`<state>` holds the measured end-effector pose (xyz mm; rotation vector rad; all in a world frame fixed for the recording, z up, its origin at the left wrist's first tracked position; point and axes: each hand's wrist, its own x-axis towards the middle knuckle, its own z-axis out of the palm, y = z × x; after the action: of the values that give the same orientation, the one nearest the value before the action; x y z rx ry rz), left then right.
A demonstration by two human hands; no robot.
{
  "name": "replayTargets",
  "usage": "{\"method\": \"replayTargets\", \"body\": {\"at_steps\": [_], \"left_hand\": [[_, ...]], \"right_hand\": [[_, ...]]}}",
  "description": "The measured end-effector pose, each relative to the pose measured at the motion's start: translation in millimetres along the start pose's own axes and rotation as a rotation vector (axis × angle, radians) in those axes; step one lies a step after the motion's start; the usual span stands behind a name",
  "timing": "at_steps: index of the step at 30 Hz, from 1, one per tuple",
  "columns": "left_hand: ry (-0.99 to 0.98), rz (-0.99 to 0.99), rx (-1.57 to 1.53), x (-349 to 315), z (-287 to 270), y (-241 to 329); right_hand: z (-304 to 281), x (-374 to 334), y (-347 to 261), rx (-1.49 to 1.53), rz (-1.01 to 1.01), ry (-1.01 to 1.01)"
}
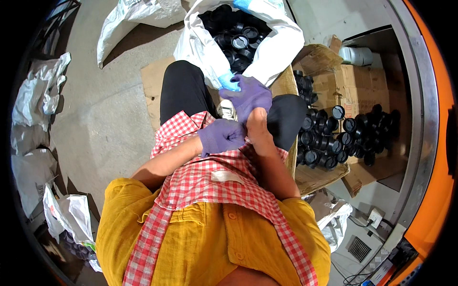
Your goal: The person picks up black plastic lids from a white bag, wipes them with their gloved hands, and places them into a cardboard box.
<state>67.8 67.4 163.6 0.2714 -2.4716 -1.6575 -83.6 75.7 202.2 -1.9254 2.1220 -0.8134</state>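
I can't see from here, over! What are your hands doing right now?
Left hand gloved, tugging the purple glove at the right hand's wrist. Glove partly on. White sack of black caps ahead, untouched. Nothing in the way.

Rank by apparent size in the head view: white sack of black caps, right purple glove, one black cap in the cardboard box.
1. White sack
2. Right purple glove, nearer the camera, so flattered
3. Black cap

Bright, even light, seemingly daylight from above, falls on the concrete floor (109, 114), with soft shadows beside the white sacks (138, 14). Fisheye bending curves the edges; the corners go black. The black caps (334, 138) lose detail in shade.
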Motion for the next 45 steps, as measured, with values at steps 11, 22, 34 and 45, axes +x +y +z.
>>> {"method": "replayTargets", "body": {"at_steps": [11,22,34,45], "left_hand": [[0.541,-0.119,0.327,18,-17,31],[0.34,-0.125,0.349,13,-19,13],[0.087,0.101,0.437,7,-5,9],[0.412,-0.347,-1.149,0,2,-29]], "right_hand": [[-1,2,-10,-0.41,0.037,0.002],[11,-4,-10,-0.473,0.029,-0.088],[22,-9,4,-0.302,-0.162,0.262],[4,12,5,-0.236,-0.129,0.514]]}}
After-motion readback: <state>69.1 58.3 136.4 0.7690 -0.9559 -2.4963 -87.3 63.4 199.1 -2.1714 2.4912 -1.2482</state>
